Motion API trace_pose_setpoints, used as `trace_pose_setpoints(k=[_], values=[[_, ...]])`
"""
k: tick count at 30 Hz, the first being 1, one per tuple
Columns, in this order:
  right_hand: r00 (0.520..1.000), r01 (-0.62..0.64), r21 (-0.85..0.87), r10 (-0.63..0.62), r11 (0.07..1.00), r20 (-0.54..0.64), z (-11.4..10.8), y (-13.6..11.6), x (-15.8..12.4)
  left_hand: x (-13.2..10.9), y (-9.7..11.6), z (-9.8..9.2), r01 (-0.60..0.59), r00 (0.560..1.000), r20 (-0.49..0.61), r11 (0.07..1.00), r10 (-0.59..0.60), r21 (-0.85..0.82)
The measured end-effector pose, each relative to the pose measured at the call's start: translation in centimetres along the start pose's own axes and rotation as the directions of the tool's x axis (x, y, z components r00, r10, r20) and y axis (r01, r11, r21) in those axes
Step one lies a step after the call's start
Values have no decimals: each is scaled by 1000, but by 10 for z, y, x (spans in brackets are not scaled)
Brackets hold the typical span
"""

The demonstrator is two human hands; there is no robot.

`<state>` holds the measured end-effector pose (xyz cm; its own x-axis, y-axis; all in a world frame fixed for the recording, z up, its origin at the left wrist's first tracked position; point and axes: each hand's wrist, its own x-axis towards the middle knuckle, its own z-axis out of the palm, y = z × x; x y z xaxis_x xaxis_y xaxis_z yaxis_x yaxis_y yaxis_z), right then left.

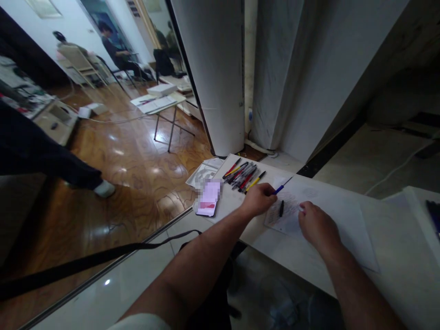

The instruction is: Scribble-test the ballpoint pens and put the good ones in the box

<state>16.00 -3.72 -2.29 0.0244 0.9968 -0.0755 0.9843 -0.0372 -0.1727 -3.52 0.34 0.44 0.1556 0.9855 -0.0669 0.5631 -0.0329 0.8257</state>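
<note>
My left hand (pixel 259 200) is closed over the white table. Its fingers pinch a slim blue pen part (pixel 281 187), from which a thin dark rod points up and right. To its right, my right hand (pixel 318 225) is closed too, with a small pale piece (pixel 301 209) at its fingertips that I cannot identify. Between the hands a short black piece (pixel 281 208), perhaps a pen cap, lies on a sheet with handwriting (pixel 275 219). Beyond my left hand is a pile of several pens (pixel 244 175) in black, red, yellow and clear.
A lit phone (pixel 208 199) lies at the table's left end, beside a white tray (pixel 192 178). A pillar (pixel 216 78) stands behind the table (pixel 268 247). A small folding table (pixel 161 110) and seated people are farther off. Someone's leg (pixel 51 156) is at left.
</note>
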Motion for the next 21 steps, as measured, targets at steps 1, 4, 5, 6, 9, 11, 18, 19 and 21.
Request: trace_pose_setpoints(k=[1,4,5,6,9,11,18,19,21], values=[[1000,5,-13,-5,1000,3,1,0,0,-1,1,0,-1,1000,-3,1000,1,-2],[1000,2,-35,-1,999,25,1,-1,-1,-2,3,0,-12,1000,-13,1000,12,-5],[999,0,-38,1,999,32,0,-2,-1,-3,3,0,-15,1000,-14,1000,15,-3],[999,-3,-41,4,999,38,-1,-2,-2,-3,3,0,-15,1000,-14,1000,15,1],[999,-4,-53,7,999,46,-4,-4,-2,-3,3,0,-4,1000,-12,1000,4,18],[999,-7,-62,9,998,37,-7,-4,-3,-3,2,1,1,1000,-13,1000,0,25],[1000,8,-64,-7,998,15,-6,-2,-2,-1,-1,2,-11,1000,-17,1000,11,29],[1000,12,-72,-10,997,26,-5,-2,-2,-1,-1,3,-11,1000,-20,1000,12,28],[999,19,-80,-15,997,44,-4,-3,-1,-1,-2,3,-12,1000,-22,1000,12,22]])
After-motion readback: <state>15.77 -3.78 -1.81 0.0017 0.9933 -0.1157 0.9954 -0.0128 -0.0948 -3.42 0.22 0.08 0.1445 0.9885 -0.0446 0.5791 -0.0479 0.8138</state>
